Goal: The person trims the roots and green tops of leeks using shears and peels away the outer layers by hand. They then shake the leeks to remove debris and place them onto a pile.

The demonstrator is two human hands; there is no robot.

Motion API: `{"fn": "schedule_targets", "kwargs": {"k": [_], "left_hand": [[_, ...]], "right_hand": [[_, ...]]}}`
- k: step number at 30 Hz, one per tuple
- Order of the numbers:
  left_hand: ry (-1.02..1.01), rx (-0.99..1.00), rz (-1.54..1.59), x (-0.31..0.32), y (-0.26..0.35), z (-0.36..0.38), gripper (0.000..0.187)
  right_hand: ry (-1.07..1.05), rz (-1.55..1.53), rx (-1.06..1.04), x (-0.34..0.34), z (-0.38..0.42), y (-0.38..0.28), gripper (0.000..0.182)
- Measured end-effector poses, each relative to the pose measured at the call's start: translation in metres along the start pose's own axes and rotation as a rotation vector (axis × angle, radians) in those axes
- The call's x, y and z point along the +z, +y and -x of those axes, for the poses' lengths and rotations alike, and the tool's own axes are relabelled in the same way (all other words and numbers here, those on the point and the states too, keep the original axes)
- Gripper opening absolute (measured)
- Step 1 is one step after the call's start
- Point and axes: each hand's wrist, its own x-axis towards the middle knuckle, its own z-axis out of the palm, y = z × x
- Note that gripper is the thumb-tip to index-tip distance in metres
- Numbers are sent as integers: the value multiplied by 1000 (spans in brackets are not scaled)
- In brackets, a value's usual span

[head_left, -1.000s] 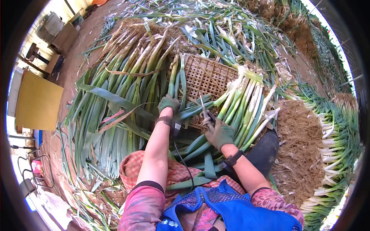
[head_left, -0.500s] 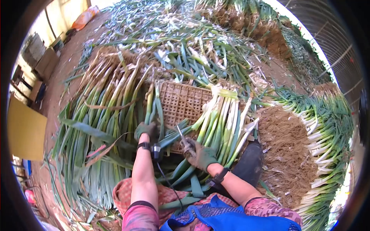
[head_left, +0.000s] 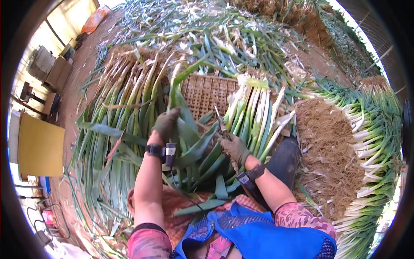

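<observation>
My left hand (head_left: 165, 125), in a dark green glove, is closed around a leek (head_left: 175, 97) with broad green leaves. Those leaves fold down between my hands. In my right hand (head_left: 235, 149), also gloved, is a slim tool with a thin metal tip (head_left: 219, 115), pointing up and away from me. Just beyond it, pale-stemmed leeks (head_left: 254, 110) lie side by side on a brown lattice crate (head_left: 205, 97). To the left of my left hand spreads a thick pile of leeks with brown roots (head_left: 118, 108).
A mat of brown roots (head_left: 330, 159) lies to the right, bordered by a curved row of white-stemmed leeks (head_left: 371, 159). Loose leaves (head_left: 185, 30) litter the ground ahead. A yellow board (head_left: 41, 146) stands at the left. My dark boot (head_left: 284, 159) is beside the crate.
My left hand has risen away from me, and the leek's leaves now hang between my hands. My right hand has shifted slightly, its tool tip pointing more upright. The view has tilted a little.
</observation>
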Motion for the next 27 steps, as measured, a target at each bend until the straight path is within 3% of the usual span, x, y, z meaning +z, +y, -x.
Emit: {"fn": "schedule_targets", "kwargs": {"k": [1,2,3,5,6,9,13,14,17,18,20,26,27], "left_hand": [[6,-50,-121,4,-19,2,39],[-58,-98,-218,2,-41,5,32],[-125,-146,-312,0,-66,9,25],[-143,-218,-83,2,-108,8,27],[-68,-279,18,6,-105,16,38],[-48,-78,174,13,-99,32,48],[-11,195,-343,30,-89,43,69],[7,182,-512,30,-97,36,82],[-11,254,-439,38,-111,25,92],[-69,215,-347,37,-104,28,87],[-180,138,-165,34,-87,34,76],[-212,-46,62,36,-92,27,63],[-165,-56,-16,35,-93,25,61]], "right_hand": [[6,56,-45,7,9,-6,33],[-112,9,114,14,19,-11,40],[-159,114,119,20,33,-19,41],[-250,324,128,32,64,-38,45],[-255,353,128,38,78,-47,50],[-227,429,98,41,81,-56,49],[-91,318,116,42,48,-63,51],[-76,376,-14,46,36,-45,54],[-175,633,67,46,38,-74,55],[-185,464,73,45,32,-60,56],[-163,523,63,36,39,-55,50],[-238,500,108,29,48,-83,45],[-254,491,138,32,41,-84,45]]}}
